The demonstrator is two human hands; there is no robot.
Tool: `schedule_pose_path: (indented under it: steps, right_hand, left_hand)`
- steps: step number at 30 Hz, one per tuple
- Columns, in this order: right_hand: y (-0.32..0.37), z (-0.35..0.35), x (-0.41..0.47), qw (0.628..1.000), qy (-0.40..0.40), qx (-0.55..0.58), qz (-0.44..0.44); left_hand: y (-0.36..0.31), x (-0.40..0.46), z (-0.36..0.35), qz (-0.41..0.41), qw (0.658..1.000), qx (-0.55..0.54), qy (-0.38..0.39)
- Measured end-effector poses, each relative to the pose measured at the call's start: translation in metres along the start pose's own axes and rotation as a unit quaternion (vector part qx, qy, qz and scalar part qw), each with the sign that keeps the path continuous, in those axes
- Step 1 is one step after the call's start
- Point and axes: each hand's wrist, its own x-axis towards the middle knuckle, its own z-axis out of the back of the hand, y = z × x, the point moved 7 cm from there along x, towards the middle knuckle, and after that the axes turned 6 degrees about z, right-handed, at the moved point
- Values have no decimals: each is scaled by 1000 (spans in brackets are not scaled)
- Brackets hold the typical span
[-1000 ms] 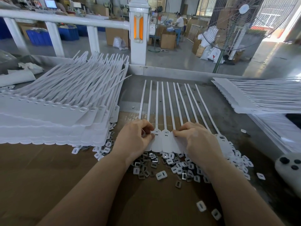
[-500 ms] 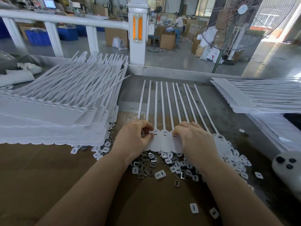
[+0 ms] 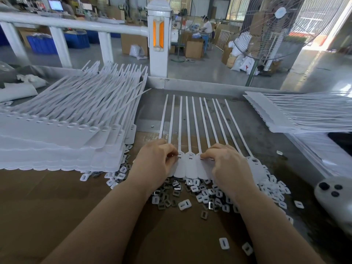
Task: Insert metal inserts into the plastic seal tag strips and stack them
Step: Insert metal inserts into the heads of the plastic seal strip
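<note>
The white plastic seal tag strip [image 3: 190,164], a joined row of flat tags with ten thin tails fanned away from the person, lies in the middle of the tabletop [image 3: 57,206], its tag heads on brown cardboard and its tails reaching over grey metal. The left hand [image 3: 154,164] rests on the strip's left end, fingers curled, the fingertips pinching at a tag's slot; whether a metal insert is between them cannot be told. The right hand [image 3: 226,166] lies on the strip's right part, fingers bent, the fingertips pressing at another tag's slot. Just below both hands is a loose heap of small square inserts [image 3: 200,193], some white plastic and some dark metal, too many to count; a few lie apart nearer the person. On the left stands a tall stack of white tag strips [image 3: 62,138], tails pointing away and to the right. On the right lies a second, lower stack of white strips [image 3: 297,113], tails pointing right. A white rounded device with three dark dots [image 3: 335,195] sits at the right edge. Beyond the tabletop are a white railing [image 3: 76,25], a white post with orange panels [image 3: 159,37], a large standing fan [image 3: 274,31], cardboard boxes, blue crates and a grey factory floor. No writing can be read.
</note>
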Motion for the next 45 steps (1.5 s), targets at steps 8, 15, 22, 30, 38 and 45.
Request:
schedule_pose_path:
  steps: [8, 15, 22, 30, 38, 45]
  right_hand:
    - [-21, 17, -5, 953, -147, 233, -124]
    - [-32, 16, -7, 928, -179, 287, -156]
    - [-42, 19, -4, 856, -218, 422, -204]
    - [-44, 19, 3, 803, -204, 504, -245]
    - [-44, 26, 5, 777, -210, 533, -262]
    - [-43, 34, 11, 771, -215, 547, -246]
  left_hand:
    - [-19, -3, 12, -48, 998, 1, -41]
    - [-37, -9, 8, -123, 992, 11, 7]
    - [-59, -18, -17, -179, 974, 31, 135]
    - [-82, -51, -58, -246, 912, 118, 305]
    - [-89, -53, -61, -230, 919, 158, 278]
    - [-112, -56, -63, -250, 924, 140, 255]
